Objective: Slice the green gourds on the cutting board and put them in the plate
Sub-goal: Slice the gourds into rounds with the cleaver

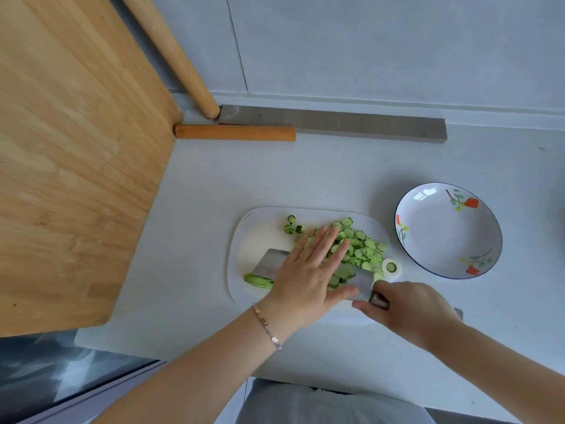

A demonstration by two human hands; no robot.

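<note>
While gourd slices [363, 249] lie heaped on the white cutting board [253, 240], a cleaver [269, 264] lies beside them, long axis left-right. Left hand [308, 276] flat, fingers straight, on slices and blade. Right hand [409, 307] grips the handle end. Plate [443, 234] just right of the board, nearer the right hand.

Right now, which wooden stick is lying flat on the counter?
The short orange stick is. It lies flat on the counter in front of the grey block. The long pale stick stands tilted, with only its end touching down.
</note>
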